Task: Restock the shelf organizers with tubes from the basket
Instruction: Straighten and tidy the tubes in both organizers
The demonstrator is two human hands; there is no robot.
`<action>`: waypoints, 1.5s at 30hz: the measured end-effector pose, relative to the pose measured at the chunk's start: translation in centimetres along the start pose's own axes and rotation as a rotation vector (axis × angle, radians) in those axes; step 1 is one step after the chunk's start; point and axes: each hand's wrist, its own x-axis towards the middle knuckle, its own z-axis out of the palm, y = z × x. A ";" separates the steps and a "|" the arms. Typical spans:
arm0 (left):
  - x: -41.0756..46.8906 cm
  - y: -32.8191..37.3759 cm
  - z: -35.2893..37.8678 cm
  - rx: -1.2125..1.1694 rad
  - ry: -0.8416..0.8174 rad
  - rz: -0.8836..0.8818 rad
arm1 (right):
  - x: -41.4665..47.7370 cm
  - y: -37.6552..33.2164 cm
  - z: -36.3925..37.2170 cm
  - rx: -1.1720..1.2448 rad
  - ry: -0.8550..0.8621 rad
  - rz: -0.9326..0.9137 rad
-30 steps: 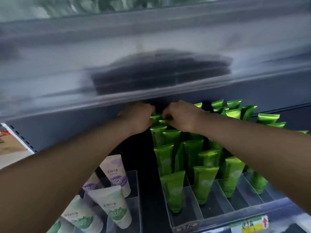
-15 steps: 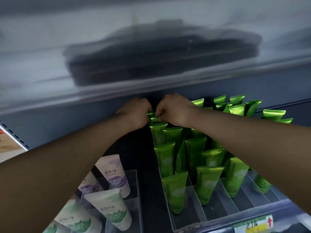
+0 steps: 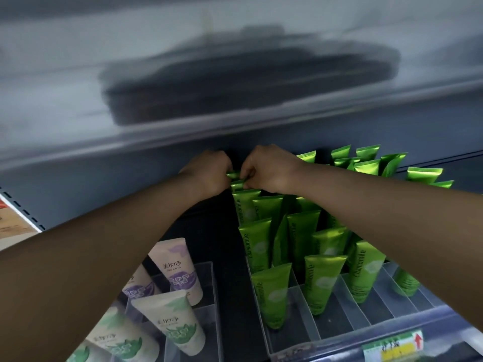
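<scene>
Both my arms reach deep under the upper shelf. My left hand [image 3: 209, 172] and my right hand [image 3: 269, 168] meet at the back of the left green row, fingers curled and pinching the crimped top of a green tube [image 3: 236, 176]. Below them, several green Chamomile tubes [image 3: 257, 244] stand cap-down in a clear stepped organizer [image 3: 300, 333]. The basket is out of view.
The upper shelf's grey edge [image 3: 235, 126] hangs low just above my hands. At lower left, cream tubes with purple [image 3: 177, 270] and green [image 3: 172, 322] prints stand in another clear organizer [image 3: 213, 296]. A price label [image 3: 392, 344] sits on the shelf front.
My view has shifted slightly. Both hands have stayed at the back green tubes, drawing a little closer together on the tube top.
</scene>
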 end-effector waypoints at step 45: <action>-4.6 1.4 -0.1 -0.132 0.048 0.049 | -5.8 -0.4 -0.9 -0.068 -0.017 0.001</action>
